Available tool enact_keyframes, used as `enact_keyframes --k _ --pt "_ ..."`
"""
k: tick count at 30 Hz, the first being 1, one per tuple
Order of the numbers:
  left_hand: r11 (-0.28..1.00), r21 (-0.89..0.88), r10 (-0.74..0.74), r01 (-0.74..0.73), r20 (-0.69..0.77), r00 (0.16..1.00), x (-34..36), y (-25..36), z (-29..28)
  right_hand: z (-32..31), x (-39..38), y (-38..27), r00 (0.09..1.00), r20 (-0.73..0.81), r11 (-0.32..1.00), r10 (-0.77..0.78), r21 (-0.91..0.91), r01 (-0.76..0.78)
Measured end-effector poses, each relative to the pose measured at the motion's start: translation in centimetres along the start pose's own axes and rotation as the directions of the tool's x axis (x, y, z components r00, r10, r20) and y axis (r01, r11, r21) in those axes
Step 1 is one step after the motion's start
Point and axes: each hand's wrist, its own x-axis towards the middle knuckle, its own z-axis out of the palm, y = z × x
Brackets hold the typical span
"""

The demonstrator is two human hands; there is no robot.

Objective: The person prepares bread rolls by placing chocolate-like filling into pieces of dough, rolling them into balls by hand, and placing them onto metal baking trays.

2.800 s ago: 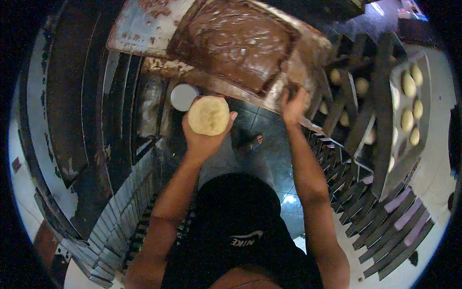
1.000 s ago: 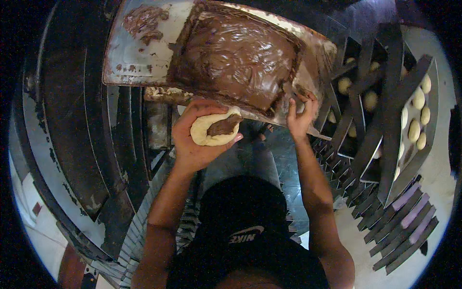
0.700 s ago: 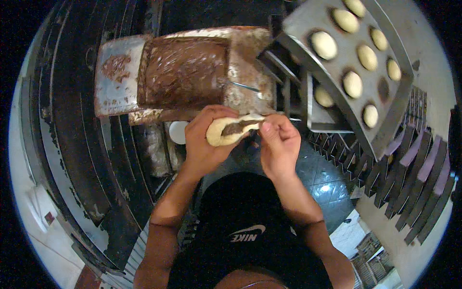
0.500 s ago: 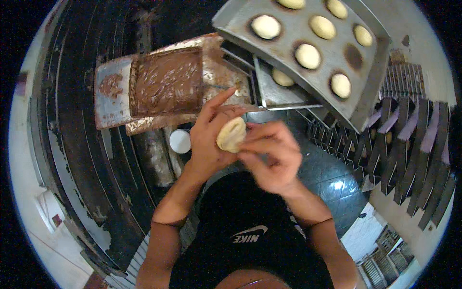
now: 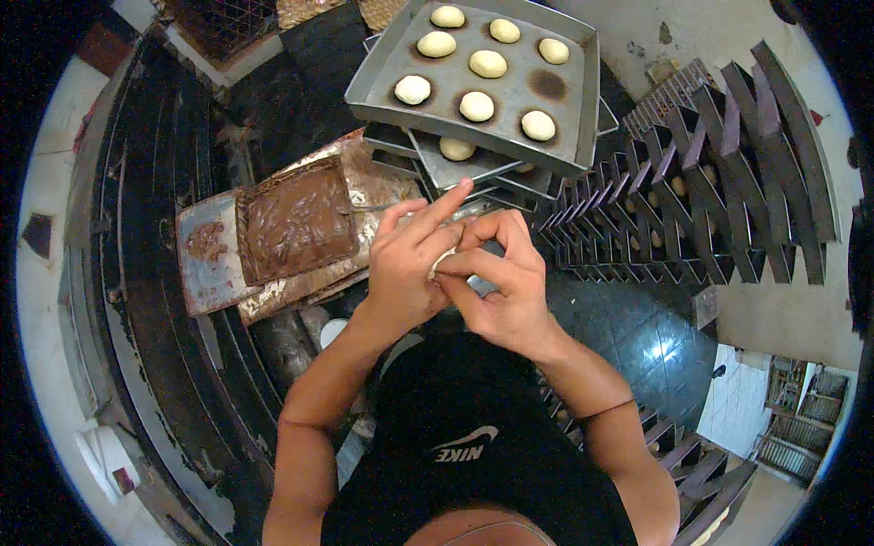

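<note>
In front of my chest, both hands are closed around a small piece of pale dough (image 5: 443,262). My left hand (image 5: 405,268) cups it from the left, with one finger stretched out forward. From the other side, the thumb and fingers of my right hand (image 5: 505,291) pinch the dough's edge. Fingers cover most of the piece, so its shape is hard to see. Beyond my hands, a deep metal baking tray (image 5: 428,118) bears several round dough balls (image 5: 488,64). One dark round spot on it has no ball. To the left is a rectangular container of brown chocolate-like paste (image 5: 296,223).
More trays are stacked crookedly beneath the top one, with a dough ball (image 5: 457,148) showing. A paste-smeared metal sheet (image 5: 205,282) adjoins the container. A white round lid-like thing (image 5: 333,332) is by my left forearm. Tall stacks of dark trays (image 5: 719,173) stand at right.
My right fingers have closed in over the dough, which was plainly visible between my hands before. The view has shifted, so the tray and paste container appear in different places.
</note>
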Motion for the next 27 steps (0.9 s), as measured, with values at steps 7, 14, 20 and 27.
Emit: enact_keyframes --k 7,14,20,27 --pt "0.989 -0.148 -0.017 -0.02 -0.245 0.969 -6.6 1.3 -5.1 5.3 -1.9 -8.5 0.946 -0.02 0.857 0.325 0.43 -0.285" --pt "0.983 -0.155 0.099 -0.103 -0.033 0.995 -9.7 1.7 -12.0 9.9 -5.3 -10.9 0.971 -0.201 0.978 0.127 0.187 -0.089" --pt "0.805 -0.591 -0.051 0.055 0.024 0.998 -10.9 2.7 -10.2 15.5 -10.6 -11.1 0.911 -0.21 0.656 0.354 0.75 -0.082" --pt "0.942 0.008 0.329 -0.337 0.193 0.924 -6.3 6.3 -8.8 9.7 -7.6 -13.4 0.759 -0.073 0.205 0.647 0.976 -0.08"
